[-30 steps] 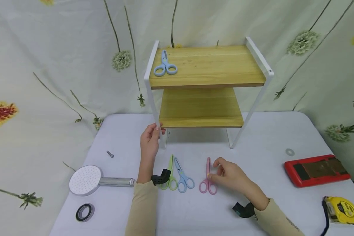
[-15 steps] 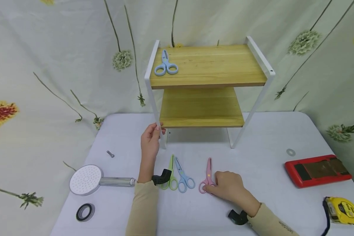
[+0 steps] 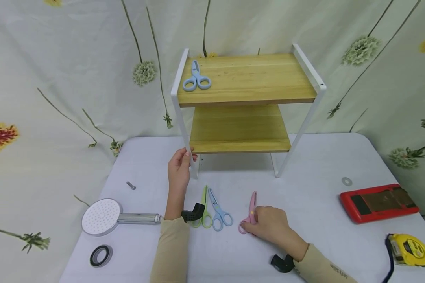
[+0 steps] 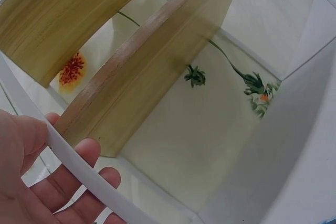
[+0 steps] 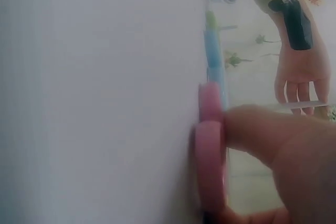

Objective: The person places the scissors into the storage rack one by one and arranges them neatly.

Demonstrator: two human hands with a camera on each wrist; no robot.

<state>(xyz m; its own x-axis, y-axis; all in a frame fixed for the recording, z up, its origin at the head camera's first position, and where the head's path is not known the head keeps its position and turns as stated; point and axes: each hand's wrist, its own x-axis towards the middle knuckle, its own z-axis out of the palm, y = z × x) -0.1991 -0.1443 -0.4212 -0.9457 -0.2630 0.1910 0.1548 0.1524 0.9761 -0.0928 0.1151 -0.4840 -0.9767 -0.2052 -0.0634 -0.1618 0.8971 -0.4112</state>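
Note:
My left hand [image 3: 178, 171] holds the front left leg of a white-framed wooden shelf [image 3: 248, 80] just below the lower board. In the left wrist view, thumb and fingers wrap around the white frame bar [image 4: 79, 169]. Pink scissors [image 3: 253, 206] lie on the table before the shelf, blades pointing away. My right hand [image 3: 272, 228] pinches them at the handles and covers one loop; the right wrist view has the pink handle [image 5: 210, 169] low against the table. Green scissors [image 3: 204, 206] and blue scissors [image 3: 217, 210] lie to the left. Another blue pair [image 3: 196, 78] rests on the top board.
Left on the white table [image 3: 145, 251] are a shower head [image 3: 102, 216], a roll of black tape [image 3: 100, 255] and a small bolt [image 3: 131, 185]. To the right are a washer [image 3: 347, 181], a red rectangular tool [image 3: 379, 202] and a yellow tape measure [image 3: 411, 250].
My right hand has come down from beside the pink scissors to their handles and closed on them. Their blades have swung slightly right. My left hand stays on the leg.

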